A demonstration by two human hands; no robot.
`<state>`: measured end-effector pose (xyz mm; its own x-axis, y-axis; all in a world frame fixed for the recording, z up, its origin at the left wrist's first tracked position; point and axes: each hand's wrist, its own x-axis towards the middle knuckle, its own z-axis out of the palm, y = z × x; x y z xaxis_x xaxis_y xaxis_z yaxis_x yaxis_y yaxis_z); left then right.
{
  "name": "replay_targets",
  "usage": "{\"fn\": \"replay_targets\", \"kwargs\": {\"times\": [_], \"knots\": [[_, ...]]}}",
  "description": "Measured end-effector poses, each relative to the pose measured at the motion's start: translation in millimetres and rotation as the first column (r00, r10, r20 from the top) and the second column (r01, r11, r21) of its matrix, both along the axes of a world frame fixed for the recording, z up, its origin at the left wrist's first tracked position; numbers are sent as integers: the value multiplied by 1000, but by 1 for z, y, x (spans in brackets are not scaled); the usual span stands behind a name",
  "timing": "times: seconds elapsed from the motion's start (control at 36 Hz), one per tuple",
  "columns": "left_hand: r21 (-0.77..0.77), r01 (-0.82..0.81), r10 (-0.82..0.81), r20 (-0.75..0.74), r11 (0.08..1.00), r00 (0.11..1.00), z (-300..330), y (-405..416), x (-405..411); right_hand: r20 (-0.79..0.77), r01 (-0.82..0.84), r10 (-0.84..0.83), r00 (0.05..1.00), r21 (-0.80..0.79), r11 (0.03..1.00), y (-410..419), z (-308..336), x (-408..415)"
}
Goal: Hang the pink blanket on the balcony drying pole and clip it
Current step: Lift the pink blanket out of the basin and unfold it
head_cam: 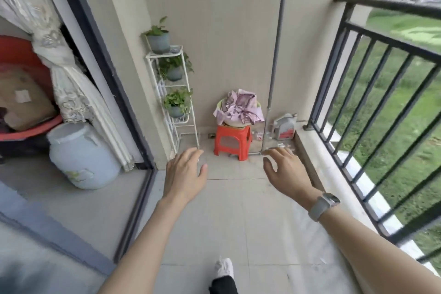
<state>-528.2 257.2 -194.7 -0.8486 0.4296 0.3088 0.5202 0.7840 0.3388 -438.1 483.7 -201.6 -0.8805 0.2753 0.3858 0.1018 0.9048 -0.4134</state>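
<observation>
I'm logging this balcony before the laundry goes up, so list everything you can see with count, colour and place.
pink blanket: one, pink, heaped in the basin
basin: one, pale green, on the stool
stool: one, red, by the far wall
plant rack: one, white, left of the stool
potted plants: three, green, on the rack
jug: one, grey, far right corner
jar: one, white, inside the doorway
railing: one, dark, right side
left hand: open, empty
right hand: open, empty

Pink, red and green on a grey balcony

Pink blanket (239, 108) with purple pattern in a pale green basin (220, 105); red stool (232, 142); white plant rack (175, 112); black railing (372, 93); beige wall (226, 31).
</observation>
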Motion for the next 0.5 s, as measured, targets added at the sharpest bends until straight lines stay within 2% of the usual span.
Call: {"fn": "replay_targets", "kwargs": {"times": [0.08,0.14,0.25,0.5], "knots": [[141,-42,33,67,989,997,-28,25,-63,12,30,-29,1000,-81,996,17,-19,-69],[180,-65,37,157,982,987,-45,43,-103,16,53,-51,999,-142,988,24,-29,-113],[151,-65,25,253,986,967,-64,81,-180,115,96,-75,990,-181,979,40,-45,-189],[-44,70,-58,241,997,969,-97,165,-349,225,171,-129,966,-178,969,135,-89,-327]]}}
